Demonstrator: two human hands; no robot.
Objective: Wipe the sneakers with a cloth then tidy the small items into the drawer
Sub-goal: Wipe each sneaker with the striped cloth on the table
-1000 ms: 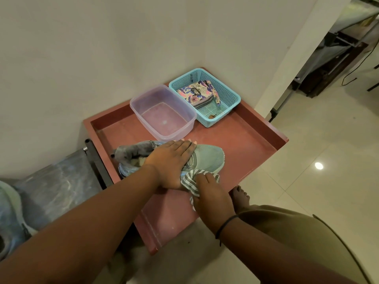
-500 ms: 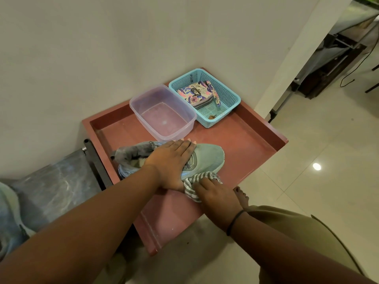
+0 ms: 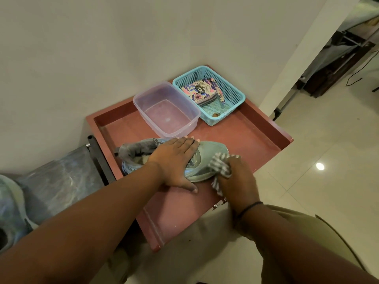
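A light green sneaker lies in the open reddish drawer, toe pointing right, with a grey sock stuffed in its opening. My left hand lies over the sneaker's middle, fingers straight across the top and thumb down its near side. My right hand grips a grey-and-white striped cloth and holds it against the sneaker's toe. A second sneaker shows at the far left edge.
A clear plastic tub and a blue mesh basket stand at the back of the drawer; a floral pouch and small items lie in the basket. A wall rises behind. Shiny floor tiles stretch to the right.
My right hand has slid the cloth rightward along the sneaker's near side, from the middle up to the toe. My left hand has stayed on the sneaker.
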